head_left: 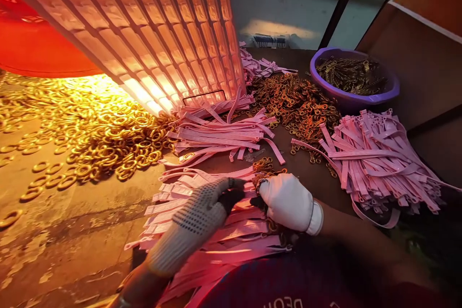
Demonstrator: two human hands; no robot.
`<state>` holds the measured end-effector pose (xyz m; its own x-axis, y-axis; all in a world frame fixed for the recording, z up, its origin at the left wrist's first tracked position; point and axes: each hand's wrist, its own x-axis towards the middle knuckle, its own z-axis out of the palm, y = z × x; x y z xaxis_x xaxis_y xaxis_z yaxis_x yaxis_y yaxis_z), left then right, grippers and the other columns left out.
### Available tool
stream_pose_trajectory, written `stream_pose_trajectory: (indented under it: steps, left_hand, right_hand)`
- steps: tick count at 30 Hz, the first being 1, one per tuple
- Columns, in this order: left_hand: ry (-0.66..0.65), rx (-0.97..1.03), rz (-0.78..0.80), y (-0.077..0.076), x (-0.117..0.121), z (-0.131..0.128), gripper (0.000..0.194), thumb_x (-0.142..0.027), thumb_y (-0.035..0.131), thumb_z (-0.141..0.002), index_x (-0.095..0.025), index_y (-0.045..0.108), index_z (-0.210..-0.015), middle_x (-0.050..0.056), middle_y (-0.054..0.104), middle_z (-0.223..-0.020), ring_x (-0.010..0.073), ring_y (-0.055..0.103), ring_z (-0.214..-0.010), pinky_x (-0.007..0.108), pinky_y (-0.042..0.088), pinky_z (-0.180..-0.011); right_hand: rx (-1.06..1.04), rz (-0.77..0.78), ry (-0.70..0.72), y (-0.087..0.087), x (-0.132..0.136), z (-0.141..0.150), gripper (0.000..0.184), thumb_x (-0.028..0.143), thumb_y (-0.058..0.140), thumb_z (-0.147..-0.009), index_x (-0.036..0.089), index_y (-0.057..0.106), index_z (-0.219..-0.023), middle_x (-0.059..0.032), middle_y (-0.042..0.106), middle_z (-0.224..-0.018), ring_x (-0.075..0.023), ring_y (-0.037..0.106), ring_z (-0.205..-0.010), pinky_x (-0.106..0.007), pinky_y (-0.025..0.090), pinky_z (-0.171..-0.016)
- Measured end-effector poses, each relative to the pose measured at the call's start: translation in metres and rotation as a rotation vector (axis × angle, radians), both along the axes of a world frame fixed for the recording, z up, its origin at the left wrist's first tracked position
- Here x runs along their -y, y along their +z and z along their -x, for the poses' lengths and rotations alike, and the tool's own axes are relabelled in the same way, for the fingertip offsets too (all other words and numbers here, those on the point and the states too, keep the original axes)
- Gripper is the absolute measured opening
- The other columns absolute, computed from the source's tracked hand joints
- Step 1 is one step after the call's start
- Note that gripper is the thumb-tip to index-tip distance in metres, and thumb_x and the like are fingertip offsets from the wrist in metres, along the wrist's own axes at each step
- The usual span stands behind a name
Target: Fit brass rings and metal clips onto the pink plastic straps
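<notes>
My left hand [202,216], in a dotted knit glove with dark fingertips, lies over a pile of pink flat straps [216,236] right in front of me, its fingers curled and pinched at the pile's top. My right hand [288,202], in a white glove, is closed just to the right, fingertips meeting the left ones around a small metal ring piece [260,184]. What exactly sits between the fingers is too small to make out.
A heap of gold rings [101,134] covers the table at left. Brown metal rings [299,106] are piled in the middle back. More pink straps [375,159] lie at right. A purple bowl [355,98] holds metal parts. A slatted crate [151,24] looms overhead.
</notes>
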<state>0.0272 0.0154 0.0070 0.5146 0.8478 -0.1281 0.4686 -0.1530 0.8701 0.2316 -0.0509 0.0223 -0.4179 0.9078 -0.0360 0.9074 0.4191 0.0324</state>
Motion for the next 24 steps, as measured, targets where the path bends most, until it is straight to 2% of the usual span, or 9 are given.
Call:
stream_pose_trajectory:
  steps: [2, 4, 6, 8, 10, 14, 17, 20, 24]
  left_hand:
    - [0.151, 0.004, 0.061, -0.001, -0.005, 0.005, 0.031, -0.036, 0.064, -0.088, -0.017, 0.076, -0.11, 0.003, 0.067, -0.066, 0.0144, 0.052, -0.051, 0.023, 0.04, -0.047]
    - [0.261, 0.071, 0.205, 0.001, -0.005, 0.007, 0.036, -0.042, 0.063, -0.09, -0.016, 0.072, -0.112, -0.002, 0.057, -0.055, 0.0116, 0.044, -0.043, 0.02, 0.033, -0.041]
    - [0.286, 0.211, 0.382, 0.005, -0.002, 0.005, 0.037, -0.046, 0.062, -0.091, -0.014, 0.07, -0.11, -0.005, 0.049, -0.051, 0.0092, 0.038, -0.04, 0.017, 0.028, -0.037]
    - [0.278, 0.359, 0.572, 0.008, -0.001, -0.002, 0.04, -0.048, 0.064, -0.091, -0.013, 0.07, -0.107, -0.006, 0.046, -0.05, 0.0067, 0.032, -0.037, 0.016, 0.023, -0.034]
    - [0.284, 0.489, 0.789, 0.008, -0.002, -0.008, 0.042, -0.049, 0.065, -0.09, -0.01, 0.071, -0.104, -0.004, 0.051, -0.053, 0.0049, 0.032, -0.034, 0.015, 0.024, -0.032]
    - [0.273, 0.683, 1.138, 0.003, -0.01, -0.014, 0.046, -0.046, 0.06, -0.094, -0.005, 0.072, -0.111, 0.01, 0.07, -0.071, 0.0095, 0.054, -0.04, 0.018, 0.041, -0.036]
    - [0.258, 0.741, 1.177, 0.002, -0.01, -0.013, 0.042, -0.035, 0.065, -0.09, -0.004, 0.071, -0.117, 0.013, 0.073, -0.076, 0.0125, 0.063, -0.05, 0.018, 0.047, -0.042]
    - [0.278, 0.677, 1.09, 0.003, -0.004, -0.015, 0.038, -0.025, 0.072, -0.083, -0.01, 0.07, -0.118, 0.008, 0.072, -0.074, 0.0088, 0.059, -0.048, 0.015, 0.044, -0.042]
    - [0.243, 0.589, 0.913, 0.006, 0.005, -0.016, 0.026, -0.039, 0.073, -0.085, -0.014, 0.068, -0.088, 0.001, 0.061, -0.062, 0.0051, 0.043, -0.038, 0.015, 0.033, -0.035]
  right_hand:
    - [-0.099, -0.046, 0.008, -0.001, -0.012, -0.021, 0.01, 0.022, 0.063, -0.088, 0.014, 0.068, -0.093, -0.0142, 0.072, -0.097, -0.0234, 0.065, -0.082, -0.032, 0.045, -0.068]
    - [-0.21, -0.085, -0.041, -0.006, -0.033, -0.051, 0.024, 0.031, 0.065, -0.092, 0.015, 0.069, -0.109, -0.0131, 0.071, -0.114, -0.0232, 0.065, -0.097, -0.032, 0.049, -0.083]
    - [-0.162, -0.107, -0.263, -0.015, -0.065, -0.087, 0.028, 0.028, 0.057, -0.098, 0.016, 0.067, -0.122, -0.0103, 0.071, -0.118, -0.0211, 0.064, -0.104, -0.028, 0.047, -0.09]
    - [0.008, -0.092, -0.453, -0.027, -0.101, -0.118, 0.028, 0.019, 0.052, -0.098, 0.014, 0.069, -0.119, -0.0117, 0.072, -0.112, -0.0237, 0.063, -0.103, -0.03, 0.046, -0.088]
    - [0.076, -0.092, -0.49, -0.039, -0.136, -0.139, 0.025, 0.011, 0.055, -0.092, 0.009, 0.072, -0.11, -0.0177, 0.071, -0.113, -0.0287, 0.061, -0.108, -0.035, 0.043, -0.089]
    - [0.143, -0.09, -0.42, -0.06, -0.179, -0.15, 0.027, 0.007, 0.048, -0.092, 0.009, 0.072, -0.105, -0.0228, 0.063, -0.128, -0.0332, 0.05, -0.12, -0.041, 0.037, -0.093]
    - [0.153, -0.069, -0.392, -0.071, -0.191, -0.148, 0.03, 0.006, 0.043, -0.093, 0.007, 0.072, -0.103, -0.0239, 0.065, -0.118, -0.0325, 0.051, -0.114, -0.041, 0.036, -0.09]
    - [0.133, -0.059, -0.415, -0.075, -0.194, -0.148, 0.029, 0.003, 0.044, -0.09, 0.005, 0.072, -0.098, -0.0245, 0.067, -0.104, -0.0306, 0.056, -0.103, -0.039, 0.038, -0.085]
    - [0.06, -0.105, -0.488, -0.066, -0.184, -0.144, 0.026, 0.001, 0.047, -0.084, 0.002, 0.07, -0.097, -0.0271, 0.067, -0.105, -0.0306, 0.06, -0.1, -0.039, 0.043, -0.085]
